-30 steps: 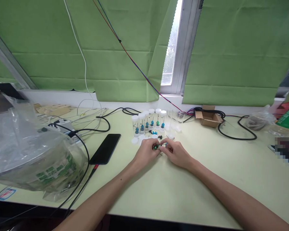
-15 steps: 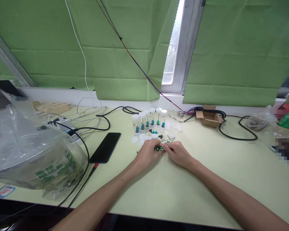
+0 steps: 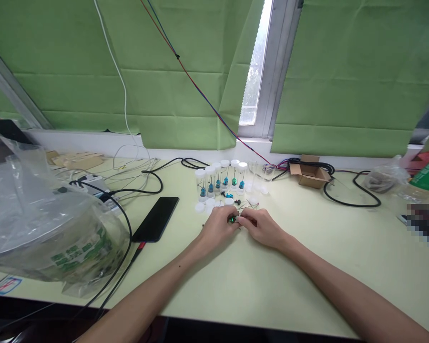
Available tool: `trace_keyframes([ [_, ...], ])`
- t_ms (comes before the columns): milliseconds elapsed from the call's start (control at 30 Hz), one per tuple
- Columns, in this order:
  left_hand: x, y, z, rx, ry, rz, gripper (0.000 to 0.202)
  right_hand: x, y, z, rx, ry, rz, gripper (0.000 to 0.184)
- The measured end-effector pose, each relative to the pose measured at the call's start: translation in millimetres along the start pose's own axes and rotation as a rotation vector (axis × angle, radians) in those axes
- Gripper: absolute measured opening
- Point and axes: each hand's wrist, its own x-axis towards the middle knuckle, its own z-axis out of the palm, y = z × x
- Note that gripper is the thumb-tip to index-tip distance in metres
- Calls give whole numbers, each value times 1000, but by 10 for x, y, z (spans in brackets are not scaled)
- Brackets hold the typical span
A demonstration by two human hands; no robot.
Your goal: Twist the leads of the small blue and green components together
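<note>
A small shiny green metallic part [image 3: 232,219] sits in the closed fingers of my left hand [image 3: 219,226]. My right hand [image 3: 263,227] meets it from the other side, thumb and forefinger pinched at the part's end; whatever those fingertips grip is too small to make out. Just beyond my hands stand several clear capped tubes [image 3: 210,182], most with a blue piece inside and one with a green piece. Loose white caps [image 3: 229,201], a small blue part [image 3: 229,196], a black knob-like piece [image 3: 237,202] and thin pin-like pieces [image 3: 252,205] lie between the tubes and my fingers.
On the left are a black phone [image 3: 156,219] with a cable plugged in and a large clear plastic bag [image 3: 57,238]. An open cardboard box [image 3: 309,176] and black cable loops [image 3: 353,205] lie at the back right. Empty clear tubes [image 3: 253,172] stand beside the filled ones.
The green part has turned in my fingers, so less of its length shows. My right fingertips have shifted slightly around its end. The tubes stay in place.
</note>
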Motion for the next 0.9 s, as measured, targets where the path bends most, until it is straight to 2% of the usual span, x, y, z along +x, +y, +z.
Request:
trace_keyframes([
  [133, -7, 6, 7, 3, -5, 3, 19, 15, 1, 12, -13, 0, 13, 42],
  [367, 6, -5, 24, 0, 8, 9, 20, 23, 9, 28, -27, -1, 41, 48],
  [433, 14, -10, 19, -9, 23, 10, 18, 19, 11, 26, -47, 23, 60, 43],
  [533, 14, -23, 7, -28, 43, 11, 11, 3, 6, 10, -34, 47, 50, 19],
  [700, 1, -13, -8, -21, 37, 15, 10, -17, 2, -18, 11, 6, 3, 11],
  [900, 2, 22, -8, 17, 8, 10, 12, 1, 3, -17, 3, 1, -13, 32],
])
